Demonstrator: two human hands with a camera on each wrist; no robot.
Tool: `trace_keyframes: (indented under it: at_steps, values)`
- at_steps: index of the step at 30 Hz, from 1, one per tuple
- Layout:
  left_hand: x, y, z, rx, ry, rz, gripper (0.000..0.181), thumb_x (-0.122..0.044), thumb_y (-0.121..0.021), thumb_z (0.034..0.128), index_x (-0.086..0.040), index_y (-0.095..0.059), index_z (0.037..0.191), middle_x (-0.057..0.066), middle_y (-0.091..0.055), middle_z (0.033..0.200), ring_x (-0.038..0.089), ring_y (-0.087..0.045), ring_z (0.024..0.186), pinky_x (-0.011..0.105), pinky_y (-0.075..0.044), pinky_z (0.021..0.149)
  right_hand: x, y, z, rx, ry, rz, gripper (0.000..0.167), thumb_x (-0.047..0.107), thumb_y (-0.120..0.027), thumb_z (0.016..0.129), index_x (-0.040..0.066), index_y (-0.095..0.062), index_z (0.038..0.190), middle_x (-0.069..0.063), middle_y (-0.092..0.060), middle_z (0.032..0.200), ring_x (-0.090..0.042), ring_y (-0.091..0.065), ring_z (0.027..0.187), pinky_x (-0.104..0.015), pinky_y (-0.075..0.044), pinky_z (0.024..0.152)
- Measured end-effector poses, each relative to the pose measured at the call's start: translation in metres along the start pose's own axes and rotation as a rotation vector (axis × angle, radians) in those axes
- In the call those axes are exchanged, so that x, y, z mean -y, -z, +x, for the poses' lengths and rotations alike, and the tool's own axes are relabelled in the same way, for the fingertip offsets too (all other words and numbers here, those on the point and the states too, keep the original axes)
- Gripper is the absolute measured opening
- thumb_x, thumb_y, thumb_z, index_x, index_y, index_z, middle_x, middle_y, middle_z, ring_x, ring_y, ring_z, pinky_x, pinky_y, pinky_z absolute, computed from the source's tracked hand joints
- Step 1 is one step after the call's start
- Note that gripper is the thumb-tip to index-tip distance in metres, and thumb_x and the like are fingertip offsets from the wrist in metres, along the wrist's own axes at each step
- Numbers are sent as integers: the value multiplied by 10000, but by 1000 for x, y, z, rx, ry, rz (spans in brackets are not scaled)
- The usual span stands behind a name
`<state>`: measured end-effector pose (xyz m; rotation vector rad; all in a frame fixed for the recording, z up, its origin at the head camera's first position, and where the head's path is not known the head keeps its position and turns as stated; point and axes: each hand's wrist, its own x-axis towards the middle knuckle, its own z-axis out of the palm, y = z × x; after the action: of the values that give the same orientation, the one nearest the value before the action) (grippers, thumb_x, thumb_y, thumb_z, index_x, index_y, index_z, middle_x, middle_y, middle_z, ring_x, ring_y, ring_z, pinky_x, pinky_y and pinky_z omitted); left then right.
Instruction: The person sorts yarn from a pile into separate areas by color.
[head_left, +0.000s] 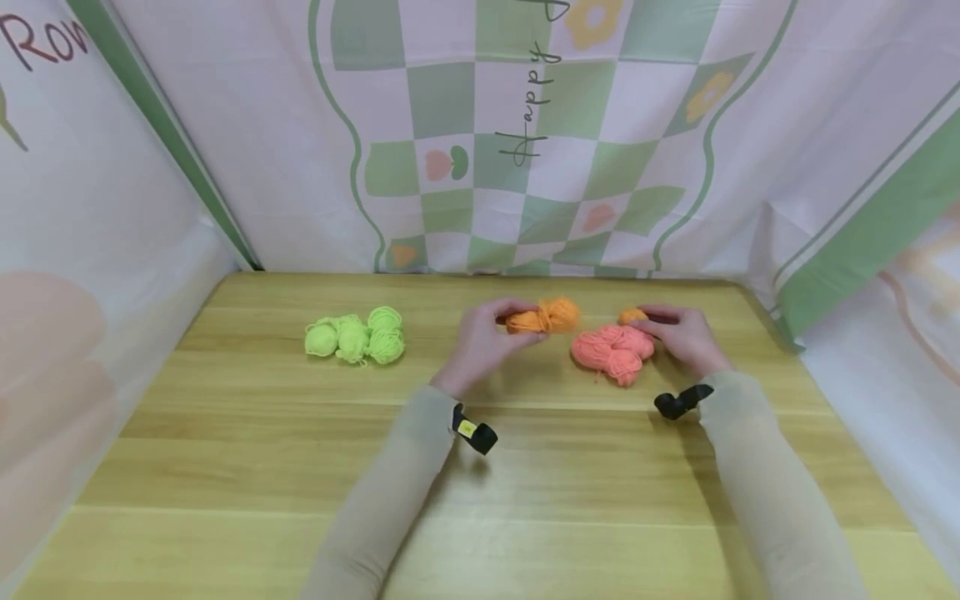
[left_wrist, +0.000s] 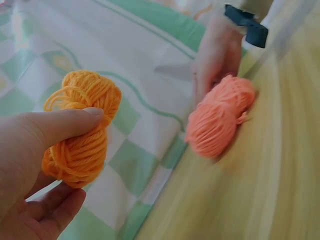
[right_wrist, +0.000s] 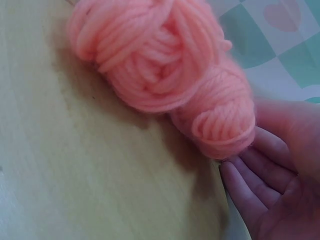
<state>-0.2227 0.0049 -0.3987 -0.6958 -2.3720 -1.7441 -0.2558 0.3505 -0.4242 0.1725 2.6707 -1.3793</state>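
My left hand (head_left: 483, 337) pinches an orange yarn ball (head_left: 558, 316), narrowed at its middle, between thumb and fingers. Seen from the left wrist, the orange yarn ball (left_wrist: 80, 160) is in front of the patterned cloth, with the thumb across its waist. At the right, my right hand (head_left: 684, 337) has thumb and forefinger at a second orange yarn ball (head_left: 633, 316), mostly hidden behind pink yarn balls (head_left: 611, 352). The right wrist view shows the pink yarn (right_wrist: 150, 65) on the table, the fingers of the right hand (right_wrist: 280, 175) curving behind it; the orange one is hidden there.
Light green yarn balls (head_left: 352, 337) lie grouped on the left of the wooden table (head_left: 247, 467). A checked green and white cloth (head_left: 517, 208) hangs along the back edge. Further cloth walls (head_left: 112, 217) stand at both sides.
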Motion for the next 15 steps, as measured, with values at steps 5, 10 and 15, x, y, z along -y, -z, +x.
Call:
trace_keyframes:
  at_steps: [5,10,15]
  values:
    - [3,11,1,-63,2,-10,357,-123,-896,797,-61,-751,1118,9,-744,1033,113,-660,920,361,-572,843,-1,0,0,1,-10,0,752,497,-702,947,34,-486,1499,-208,-449,1528,-373,-305,1441,-527,-243,1182]
    - [7,19,3,-99,1,-12,350,-136,-896,798,-64,-749,1107,-2,-749,1030,128,-663,908,363,-574,817,-1,1,0,-2,-27,5,763,512,-708,937,46,-489,1500,-199,-448,1533,-364,-313,1439,-522,-250,1180]
    - [13,25,6,-115,-22,-16,338,-128,-888,806,-54,-745,1104,13,-751,1042,130,-669,911,340,-573,815,-2,1,1,4,-6,3,751,505,-708,939,35,-503,1488,-197,-472,1514,-350,-340,1425,-509,-278,1170]
